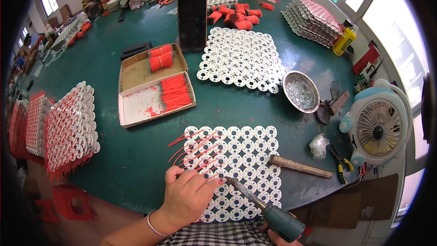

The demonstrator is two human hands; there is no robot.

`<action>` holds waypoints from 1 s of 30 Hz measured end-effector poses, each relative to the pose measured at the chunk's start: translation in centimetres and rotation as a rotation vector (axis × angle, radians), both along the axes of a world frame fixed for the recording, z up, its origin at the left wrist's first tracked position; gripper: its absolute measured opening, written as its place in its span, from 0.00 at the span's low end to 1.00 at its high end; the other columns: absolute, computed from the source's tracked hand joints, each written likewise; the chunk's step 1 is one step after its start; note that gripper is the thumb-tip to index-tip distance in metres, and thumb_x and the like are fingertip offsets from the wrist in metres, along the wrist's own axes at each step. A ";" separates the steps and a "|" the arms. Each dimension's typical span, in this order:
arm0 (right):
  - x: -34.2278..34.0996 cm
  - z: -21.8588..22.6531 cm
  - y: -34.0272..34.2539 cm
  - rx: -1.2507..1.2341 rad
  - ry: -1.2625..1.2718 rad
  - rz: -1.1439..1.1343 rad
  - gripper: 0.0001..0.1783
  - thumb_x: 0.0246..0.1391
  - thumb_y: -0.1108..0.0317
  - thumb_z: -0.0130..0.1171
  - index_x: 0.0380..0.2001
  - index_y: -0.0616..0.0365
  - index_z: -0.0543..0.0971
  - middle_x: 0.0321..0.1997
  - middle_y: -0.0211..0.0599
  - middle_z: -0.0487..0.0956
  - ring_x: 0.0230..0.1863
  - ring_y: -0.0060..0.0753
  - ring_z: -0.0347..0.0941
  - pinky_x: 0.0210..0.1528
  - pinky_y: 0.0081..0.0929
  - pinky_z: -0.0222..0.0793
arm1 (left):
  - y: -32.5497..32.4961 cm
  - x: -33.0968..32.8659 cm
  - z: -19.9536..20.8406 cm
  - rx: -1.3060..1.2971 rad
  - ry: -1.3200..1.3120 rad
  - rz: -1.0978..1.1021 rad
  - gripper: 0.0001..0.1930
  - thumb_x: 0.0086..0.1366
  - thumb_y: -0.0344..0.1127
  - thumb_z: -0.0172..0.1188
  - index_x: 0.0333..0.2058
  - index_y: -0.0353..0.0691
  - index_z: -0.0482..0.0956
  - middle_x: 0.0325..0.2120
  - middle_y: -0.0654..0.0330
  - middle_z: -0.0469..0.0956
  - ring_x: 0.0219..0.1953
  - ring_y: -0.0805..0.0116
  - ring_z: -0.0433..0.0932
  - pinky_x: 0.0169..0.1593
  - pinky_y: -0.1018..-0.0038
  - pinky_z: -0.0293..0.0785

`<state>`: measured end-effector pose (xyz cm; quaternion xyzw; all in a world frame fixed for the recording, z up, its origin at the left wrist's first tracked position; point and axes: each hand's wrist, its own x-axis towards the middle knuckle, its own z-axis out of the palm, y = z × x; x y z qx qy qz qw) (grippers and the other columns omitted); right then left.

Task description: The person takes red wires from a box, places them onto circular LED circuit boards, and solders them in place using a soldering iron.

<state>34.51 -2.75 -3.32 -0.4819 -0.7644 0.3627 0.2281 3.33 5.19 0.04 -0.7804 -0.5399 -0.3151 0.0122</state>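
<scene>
While my left hand [190, 196] pinches wire [221, 180]: my right hand [283, 240] grips iron [282, 222]
Box [136, 105]: red wires [176, 93]
Bowl [287, 92]: silvery bits [301, 93]
Bottle [344, 41]: printed label

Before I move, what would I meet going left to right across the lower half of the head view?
Stacked LED boards → left hand → soldering iron → yellow-and-black pliers → electric fan.

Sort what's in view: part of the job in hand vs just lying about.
In the job:
soldering iron, in the right hand
disc panel, beneath the left hand
red wires, in the box and on the panel

Apparently just lying about:
phone
fan
pliers
yellow bottle
</scene>
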 end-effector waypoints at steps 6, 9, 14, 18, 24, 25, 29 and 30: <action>1.0 -0.5 0.3 -0.110 0.440 -0.030 0.33 0.55 0.75 0.66 0.63 0.69 0.67 0.58 0.51 0.76 0.57 0.43 0.74 0.59 0.36 0.69 | -0.3 -0.4 0.5 0.000 0.021 0.021 0.11 0.48 0.30 0.70 0.33 0.51 0.85 0.22 0.72 0.69 0.30 0.70 0.72 0.44 0.62 0.58; 2.5 -1.5 -0.2 -0.186 0.426 -0.041 0.33 0.55 0.75 0.65 0.63 0.69 0.67 0.58 0.51 0.76 0.58 0.43 0.74 0.59 0.36 0.69 | -1.6 -1.1 2.3 -0.006 0.066 0.062 0.10 0.51 0.32 0.68 0.34 0.51 0.85 0.22 0.74 0.70 0.31 0.72 0.73 0.46 0.63 0.59; 2.3 -1.7 -0.7 -0.200 0.381 -0.103 0.25 0.58 0.73 0.63 0.58 0.67 0.71 0.50 0.46 0.78 0.49 0.40 0.75 0.52 0.35 0.71 | -2.7 -0.2 2.7 0.043 0.019 -0.005 0.10 0.48 0.32 0.69 0.32 0.49 0.86 0.22 0.73 0.70 0.30 0.71 0.72 0.44 0.63 0.57; 1.3 -1.2 -0.9 -0.135 0.326 -0.203 0.15 0.62 0.70 0.59 0.51 0.65 0.77 0.36 0.38 0.81 0.35 0.34 0.76 0.42 0.34 0.74 | -2.5 0.1 1.0 -0.047 0.055 0.024 0.09 0.56 0.34 0.64 0.37 0.47 0.86 0.24 0.72 0.70 0.33 0.72 0.72 0.46 0.64 0.59; 1.9 -2.3 -0.3 -0.183 0.330 -0.140 0.17 0.62 0.72 0.58 0.53 0.64 0.75 0.38 0.40 0.81 0.37 0.35 0.77 0.43 0.36 0.75 | -2.3 -0.1 0.2 -0.060 0.021 0.020 0.09 0.56 0.34 0.64 0.37 0.47 0.86 0.23 0.72 0.69 0.33 0.71 0.72 0.46 0.64 0.59; 2.1 -2.3 -0.3 -0.181 0.328 -0.136 0.18 0.61 0.72 0.59 0.54 0.64 0.75 0.39 0.40 0.80 0.37 0.35 0.77 0.43 0.36 0.74 | -2.4 -0.1 0.3 -0.060 0.021 0.018 0.09 0.56 0.34 0.64 0.37 0.47 0.86 0.23 0.72 0.69 0.33 0.71 0.72 0.46 0.64 0.59; 2.5 -2.4 -0.3 -0.176 0.318 -0.115 0.20 0.61 0.72 0.60 0.55 0.65 0.74 0.42 0.42 0.80 0.41 0.37 0.76 0.46 0.36 0.73 | -2.5 0.0 0.5 -0.054 0.015 0.018 0.09 0.56 0.34 0.65 0.37 0.46 0.86 0.24 0.71 0.69 0.33 0.71 0.72 0.46 0.64 0.59; 2.6 -2.4 -0.3 -0.176 0.315 -0.109 0.20 0.60 0.72 0.60 0.55 0.65 0.73 0.42 0.42 0.79 0.41 0.37 0.76 0.46 0.36 0.73 | -2.5 0.0 0.5 -0.051 0.014 0.018 0.09 0.56 0.34 0.65 0.37 0.46 0.86 0.24 0.71 0.69 0.33 0.71 0.72 0.46 0.64 0.60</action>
